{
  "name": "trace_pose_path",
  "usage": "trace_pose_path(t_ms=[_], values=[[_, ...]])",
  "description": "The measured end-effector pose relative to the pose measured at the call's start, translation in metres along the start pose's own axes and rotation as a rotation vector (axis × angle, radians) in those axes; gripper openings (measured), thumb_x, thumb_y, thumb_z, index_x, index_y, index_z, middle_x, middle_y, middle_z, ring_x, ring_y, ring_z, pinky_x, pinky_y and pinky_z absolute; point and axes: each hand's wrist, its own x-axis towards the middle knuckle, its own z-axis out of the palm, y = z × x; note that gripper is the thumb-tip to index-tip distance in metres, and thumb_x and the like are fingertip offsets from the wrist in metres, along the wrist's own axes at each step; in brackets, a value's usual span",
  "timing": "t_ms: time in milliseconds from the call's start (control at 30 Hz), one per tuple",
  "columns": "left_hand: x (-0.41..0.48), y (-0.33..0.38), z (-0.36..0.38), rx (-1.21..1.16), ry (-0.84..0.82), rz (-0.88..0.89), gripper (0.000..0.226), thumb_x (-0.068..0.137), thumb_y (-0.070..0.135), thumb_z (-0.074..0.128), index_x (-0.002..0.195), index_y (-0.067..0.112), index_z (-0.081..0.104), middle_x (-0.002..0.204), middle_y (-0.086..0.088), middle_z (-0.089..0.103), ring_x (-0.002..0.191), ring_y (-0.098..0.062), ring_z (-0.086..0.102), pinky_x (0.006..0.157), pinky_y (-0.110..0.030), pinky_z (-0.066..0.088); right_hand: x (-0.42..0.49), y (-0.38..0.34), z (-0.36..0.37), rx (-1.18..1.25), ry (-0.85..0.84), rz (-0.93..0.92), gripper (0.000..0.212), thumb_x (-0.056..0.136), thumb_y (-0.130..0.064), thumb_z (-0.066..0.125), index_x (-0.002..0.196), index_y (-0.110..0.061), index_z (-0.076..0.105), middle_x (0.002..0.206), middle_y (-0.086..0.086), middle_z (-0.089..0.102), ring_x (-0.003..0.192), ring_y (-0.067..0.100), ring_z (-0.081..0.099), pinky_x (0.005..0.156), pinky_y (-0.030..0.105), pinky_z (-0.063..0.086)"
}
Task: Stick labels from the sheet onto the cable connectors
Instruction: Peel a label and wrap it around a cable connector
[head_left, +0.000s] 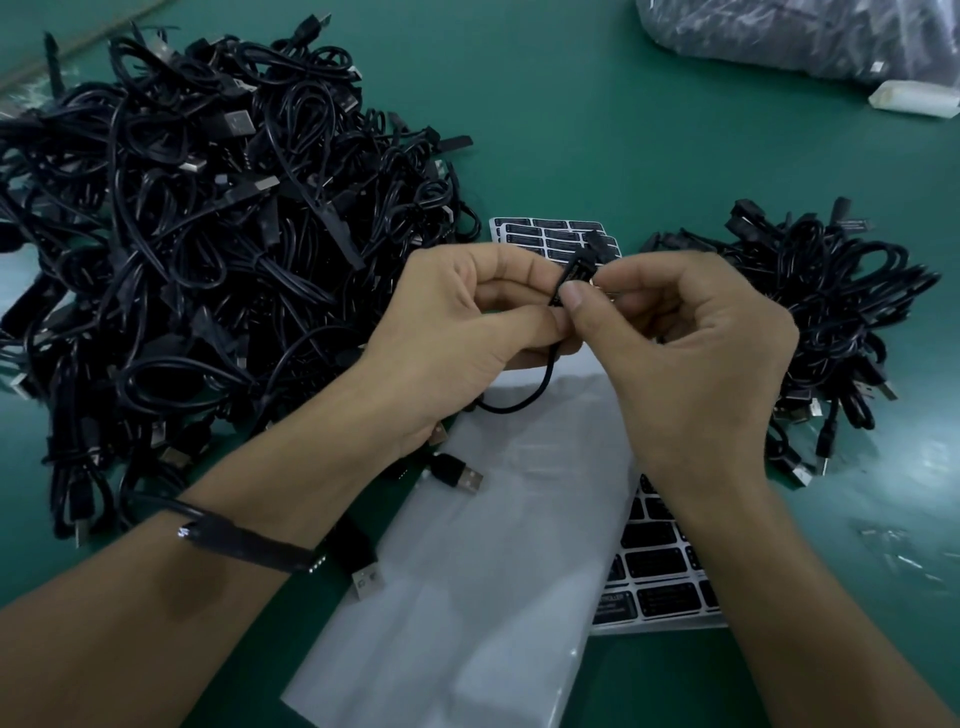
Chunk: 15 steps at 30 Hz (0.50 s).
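1. Nearest, a flat translucent white plastic bag (467, 597) lies on the green table mat (597, 130). A white sheet of black rectangular labels (654, 571) touches its right edge, partly hidden under the right forearm.
2. Two loose black USB plugs with silver ends (460, 475) lie along the bag's left edge, beside the left wrist, which wears a black wristband (244, 543).
3. Above the bag, the left hand (457, 332) and right hand (691, 353) meet with thumb tips touching. Both pinch one slim black cable connector (574, 273), held tilted between them. Its thin black cable (519, 402) loops down below the left palm. Whether a label is on the connector cannot be told.
4. Just behind the hands lies a second sheet of black labels (535, 234), partly hidden by the fingers.
5. A large tangled heap of black cables (208, 234) fills the left side, and a smaller heap of black cables (831, 322) sits to the right.
6. Farthest, in the top right corner, a clear plastic sack of dark goods (805, 36) rests beside a small white packet (914, 98).
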Motion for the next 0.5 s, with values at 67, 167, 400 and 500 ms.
trace_pose_path(t_ms=[67, 167, 400, 500], values=[[0.0000, -0.0006, 0.0001, -0.004, -0.005, 0.004, 0.016, 0.084, -0.005, 0.074, 0.086, 0.010, 0.072, 0.076, -0.007, 0.076, 0.076, -0.023, 0.077, 0.073, -0.031, 0.062, 0.0015, 0.0014, -0.0013, 0.056, 0.017, 0.065, 0.028, 0.077, -0.027, 0.086, 0.087, -0.036, 0.062, 0.073, -0.012, 0.063, 0.065, 0.005, 0.061, 0.061, 0.016, 0.049], [0.0001, -0.0003, 0.0007, -0.006, -0.006, 0.012, 0.015, 0.084, -0.005, 0.074, 0.086, 0.011, 0.073, 0.077, -0.008, 0.077, 0.077, -0.024, 0.077, 0.074, -0.032, 0.063, 0.0024, 0.0035, -0.0014, 0.074, -0.018, 0.088, 0.029, 0.078, -0.025, 0.085, 0.098, -0.033, 0.065, 0.075, -0.012, 0.064, 0.068, 0.004, 0.063, 0.065, 0.016, 0.050], [-0.0012, -0.0005, 0.0027, 0.062, -0.017, 0.066, 0.015, 0.084, -0.005, 0.074, 0.091, 0.008, 0.073, 0.080, -0.010, 0.077, 0.076, -0.022, 0.076, 0.076, -0.032, 0.063, 0.0036, 0.0051, 0.0005, 0.126, -0.100, 0.123, 0.011, 0.085, -0.023, 0.078, 0.094, -0.024, 0.072, 0.075, -0.014, 0.071, 0.072, 0.006, 0.069, 0.069, 0.025, 0.058], [-0.0015, -0.0010, 0.0032, 0.148, 0.016, 0.152, 0.011, 0.085, -0.001, 0.076, 0.090, 0.008, 0.072, 0.078, -0.009, 0.077, 0.071, -0.019, 0.075, 0.072, -0.028, 0.062, 0.0032, 0.0022, 0.0008, 0.188, -0.106, 0.123, 0.011, 0.089, -0.018, 0.074, 0.086, -0.028, 0.071, 0.073, -0.016, 0.071, 0.068, 0.003, 0.066, 0.066, 0.022, 0.054]])
